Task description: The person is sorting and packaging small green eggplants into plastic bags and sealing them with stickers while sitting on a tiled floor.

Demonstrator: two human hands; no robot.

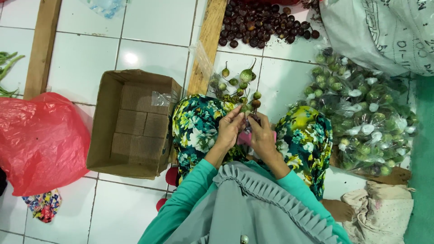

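Observation:
My left hand [229, 128] and my right hand [261, 135] meet between my knees, which are covered in floral cloth [195, 126]. Both hands pinch at a small round green eggplant [247, 109] held between the fingertips. Just beyond the fingers lies a loose heap of small green eggplants [237, 81] on a clear plastic sheet on the white tile floor [149, 49]. My teal sleeves [190, 190] reach down to the hands.
An empty cardboard box [135, 122] stands open to my left. A pile of clear bags filled with green eggplants [361, 113] lies to my right. Dark purple round fruits [262, 22] lie ahead, next to a wooden plank [208, 40]. A red plastic bag [38, 140] sits far left.

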